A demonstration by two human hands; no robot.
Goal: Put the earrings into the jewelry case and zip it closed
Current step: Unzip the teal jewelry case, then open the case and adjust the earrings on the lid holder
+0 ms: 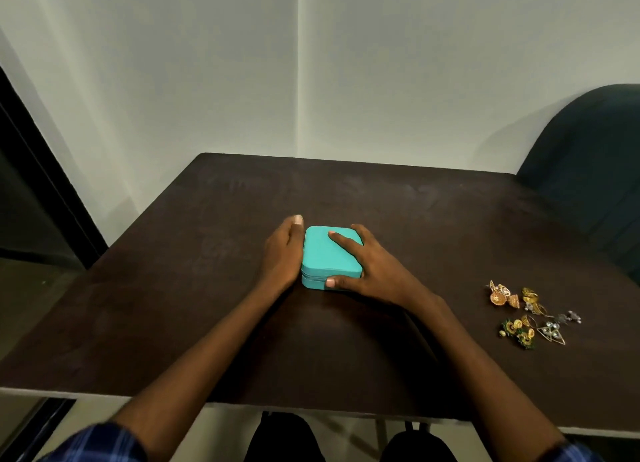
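while our left hand (282, 253) lies flat against the closed teal jewelry case (330, 258), our right hand (367, 269) grips it, fingers spread; earrings (530, 314) sit apart on the bench (173, 288).

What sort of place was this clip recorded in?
Probably a plain indoor room, an office or a home corner: a dark brown table set into a corner of bare white walls, with a dark upholstered chair at its far right side.
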